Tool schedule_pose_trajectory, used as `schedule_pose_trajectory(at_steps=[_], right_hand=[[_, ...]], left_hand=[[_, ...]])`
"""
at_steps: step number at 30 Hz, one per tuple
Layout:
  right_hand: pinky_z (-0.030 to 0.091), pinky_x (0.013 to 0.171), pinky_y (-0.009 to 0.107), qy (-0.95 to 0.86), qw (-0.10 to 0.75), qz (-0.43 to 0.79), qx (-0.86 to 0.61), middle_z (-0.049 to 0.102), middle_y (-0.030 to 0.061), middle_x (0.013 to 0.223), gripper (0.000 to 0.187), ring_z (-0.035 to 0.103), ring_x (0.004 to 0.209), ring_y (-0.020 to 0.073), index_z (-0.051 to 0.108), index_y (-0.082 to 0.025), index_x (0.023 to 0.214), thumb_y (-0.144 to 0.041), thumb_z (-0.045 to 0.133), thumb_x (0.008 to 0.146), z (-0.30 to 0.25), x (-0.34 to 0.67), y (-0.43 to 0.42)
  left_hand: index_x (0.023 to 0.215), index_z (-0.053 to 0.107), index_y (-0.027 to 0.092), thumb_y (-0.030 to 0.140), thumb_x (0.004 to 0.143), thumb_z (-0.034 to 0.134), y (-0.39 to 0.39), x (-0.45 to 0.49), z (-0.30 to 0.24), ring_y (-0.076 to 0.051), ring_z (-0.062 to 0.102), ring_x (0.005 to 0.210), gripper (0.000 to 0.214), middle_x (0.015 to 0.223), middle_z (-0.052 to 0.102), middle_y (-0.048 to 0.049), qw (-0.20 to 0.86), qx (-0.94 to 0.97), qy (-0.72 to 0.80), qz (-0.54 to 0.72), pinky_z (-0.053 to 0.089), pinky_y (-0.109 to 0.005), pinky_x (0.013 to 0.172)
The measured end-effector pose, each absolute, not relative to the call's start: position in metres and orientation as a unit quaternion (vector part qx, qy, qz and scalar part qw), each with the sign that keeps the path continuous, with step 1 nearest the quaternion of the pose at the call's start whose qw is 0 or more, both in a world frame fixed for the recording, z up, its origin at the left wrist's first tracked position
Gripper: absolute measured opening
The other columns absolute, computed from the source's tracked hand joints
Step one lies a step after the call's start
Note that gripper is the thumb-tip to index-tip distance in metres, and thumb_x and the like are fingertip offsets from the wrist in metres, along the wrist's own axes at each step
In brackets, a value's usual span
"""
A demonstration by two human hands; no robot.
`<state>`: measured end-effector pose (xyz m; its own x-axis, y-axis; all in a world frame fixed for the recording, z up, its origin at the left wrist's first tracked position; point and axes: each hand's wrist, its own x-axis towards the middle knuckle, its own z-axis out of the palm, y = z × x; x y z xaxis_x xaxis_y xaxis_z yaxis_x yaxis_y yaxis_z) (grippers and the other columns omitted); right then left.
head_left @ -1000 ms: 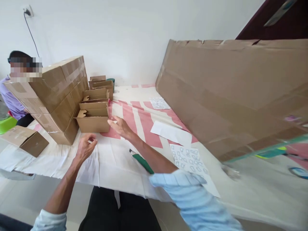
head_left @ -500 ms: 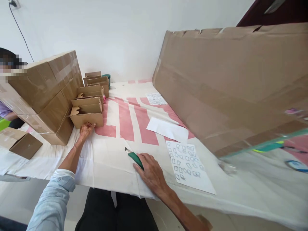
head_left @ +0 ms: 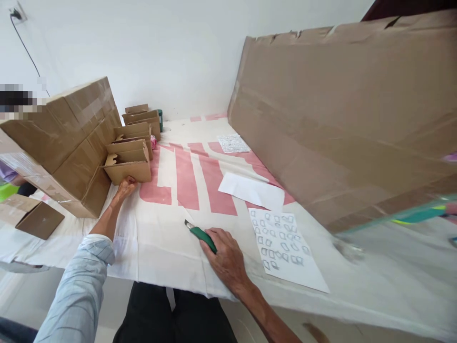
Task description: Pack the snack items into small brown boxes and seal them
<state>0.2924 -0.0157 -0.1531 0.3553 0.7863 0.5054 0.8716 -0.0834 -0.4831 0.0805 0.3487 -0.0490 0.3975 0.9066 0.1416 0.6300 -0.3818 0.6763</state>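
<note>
My left hand point(head_left: 125, 188) presses curled fingers against the lower front edge of a small open cardboard box point(head_left: 133, 171). Its fingertips are partly hidden. That box is nearest to me in a row of small boxes, its lid flap standing up behind. In my right hand point(head_left: 226, 255), resting on the white cloth, is a green utility knife point(head_left: 203, 237); the dark blade is out and points away to the left. Right of this hand lies a paper sheet point(head_left: 285, 247) with rows of hand-drawn shapes, and a folded white paper point(head_left: 252, 189) is just beyond.
Large taped cartons point(head_left: 76, 157) are stacked on the left, with a small box point(head_left: 41, 219) in front. A big cardboard panel point(head_left: 342, 119) leans along the right side. Near the wall stands a green container point(head_left: 160, 120), and a written sheet point(head_left: 233, 143) lies farther back. A person is partly visible at far left.
My left hand and the nearest small box have shifted slightly away from me, toward the row behind. The knife stays in my right hand, nearly still. The view has turned a little.
</note>
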Motion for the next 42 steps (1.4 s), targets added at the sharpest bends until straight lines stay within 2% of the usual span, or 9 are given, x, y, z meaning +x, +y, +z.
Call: schedule_pose_trajectory(at_steps=[3,6,9,16,18,21,23,29,42], right_hand=[[0.051,0.088,0.043,-0.572,0.382,-0.068,-0.722,0.074,0.0130,0.110,0.028,0.065,0.102,0.0304,0.071,-0.021,0.113,-0.039,0.051,0.104,-0.155,0.293,-0.016],[0.052,0.087,0.046,-0.585,0.384,-0.085,-0.709,0.074,0.0135,0.107,0.028,0.066,0.099,0.0319,0.070,-0.022,0.109,-0.041,0.050,0.103,-0.158,0.293,-0.022],[0.052,0.084,0.048,-0.591,0.377,-0.096,-0.706,0.074,0.0145,0.106,0.028,0.066,0.096,0.0349,0.069,-0.025,0.107,-0.045,0.050,0.101,-0.163,0.295,-0.027],[0.051,0.076,0.052,-0.605,0.363,-0.106,-0.701,0.074,0.0153,0.100,0.027,0.068,0.090,0.0390,0.067,-0.028,0.100,-0.047,0.048,0.095,-0.168,0.297,-0.027],[0.051,0.074,0.051,-0.610,0.360,-0.123,-0.695,0.074,0.0149,0.098,0.027,0.068,0.088,0.0387,0.065,-0.028,0.100,-0.048,0.047,0.096,-0.168,0.297,-0.027],[0.053,0.074,0.051,-0.614,0.356,-0.139,-0.690,0.074,0.0146,0.099,0.029,0.068,0.088,0.0385,0.064,-0.028,0.100,-0.050,0.044,0.098,-0.168,0.298,-0.028],[0.053,0.074,0.051,-0.617,0.353,-0.141,-0.689,0.074,0.0149,0.099,0.030,0.068,0.089,0.0387,0.064,-0.028,0.101,-0.050,0.044,0.099,-0.168,0.298,-0.029],[0.055,0.082,0.052,-0.618,0.355,-0.144,-0.687,0.075,0.0150,0.100,0.030,0.068,0.088,0.0376,0.065,-0.027,0.101,-0.048,0.045,0.100,-0.165,0.298,-0.029],[0.053,0.083,0.050,-0.611,0.349,-0.131,-0.698,0.075,0.0178,0.102,0.035,0.066,0.091,0.0370,0.069,-0.021,0.104,-0.047,0.046,0.101,-0.165,0.297,-0.030]], left_hand=[[0.106,0.076,0.017,0.030,0.089,0.084,0.325,0.075,-0.044,-0.028,0.073,0.102,0.022,0.108,0.077,-0.0105,0.265,0.810,0.462,0.247,0.061,-0.046,0.096],[0.107,0.078,0.021,0.024,0.080,0.087,0.286,0.048,-0.040,-0.030,0.073,0.107,0.029,0.116,0.078,-0.0110,0.237,0.827,0.437,0.263,0.060,-0.044,0.098],[0.115,0.077,0.025,0.028,0.083,0.083,0.241,-0.004,-0.029,-0.030,0.070,0.116,0.033,0.125,0.077,-0.0107,0.180,0.832,0.437,0.292,0.058,-0.045,0.102],[0.103,0.071,0.024,0.030,0.092,0.070,0.185,-0.171,0.036,-0.034,0.061,0.124,0.012,0.117,0.069,-0.0117,-0.046,0.725,0.575,0.375,0.046,-0.053,0.116],[0.117,0.070,0.024,0.034,0.088,0.076,0.198,-0.214,0.052,-0.036,0.058,0.132,0.031,0.131,0.067,-0.0133,-0.092,0.685,0.640,0.336,0.044,-0.053,0.118],[0.142,0.061,0.021,0.046,0.080,0.087,0.225,-0.260,0.063,-0.042,0.045,0.151,0.072,0.158,0.052,-0.0194,-0.067,0.653,0.713,0.249,0.039,-0.053,0.123],[0.147,0.059,0.020,0.049,0.078,0.089,0.238,-0.277,0.062,-0.044,0.045,0.152,0.081,0.161,0.051,-0.0209,-0.037,0.649,0.733,0.200,0.041,-0.052,0.122],[0.154,0.055,0.022,0.049,0.088,0.076,0.242,-0.275,0.042,-0.046,0.052,0.145,0.074,0.167,0.045,-0.0211,-0.043,0.653,0.736,0.172,0.045,-0.053,0.116],[0.143,0.063,0.028,0.056,0.094,0.072,0.159,-0.200,0.030,-0.046,0.051,0.134,0.058,0.142,0.062,-0.0196,-0.140,0.735,0.655,0.110,0.046,-0.063,0.108]])
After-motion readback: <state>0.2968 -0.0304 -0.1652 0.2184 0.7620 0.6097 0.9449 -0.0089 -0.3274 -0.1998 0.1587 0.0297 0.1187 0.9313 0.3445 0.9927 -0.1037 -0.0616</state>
